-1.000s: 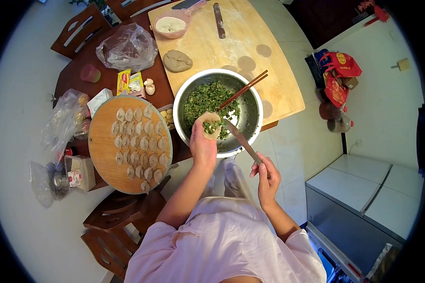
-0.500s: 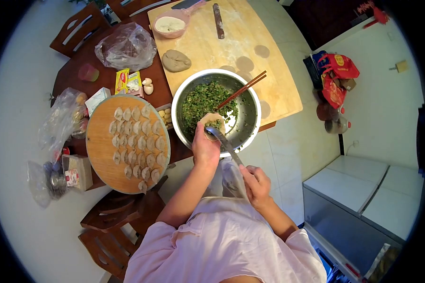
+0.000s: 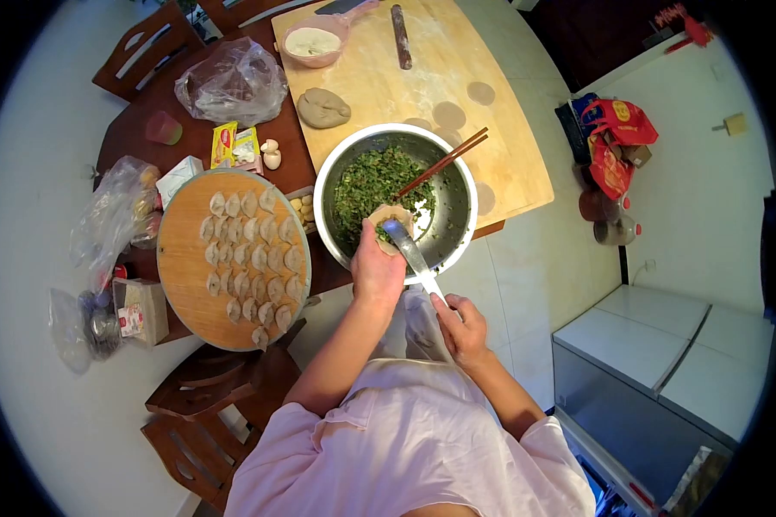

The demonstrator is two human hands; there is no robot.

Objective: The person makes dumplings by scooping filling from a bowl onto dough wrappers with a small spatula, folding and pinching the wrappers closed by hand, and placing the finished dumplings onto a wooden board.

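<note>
My left hand (image 3: 379, 274) holds the round wrapper (image 3: 395, 212) at its twelve o'clock, over the bowl (image 3: 454, 211); how far the hidden fingers curl, I cannot tell. My right hand (image 3: 462, 329), farther off, is closed round the spatula (image 3: 412, 252), which points from five to eleven o'clock, its tip at the wrapper's middle.
</note>
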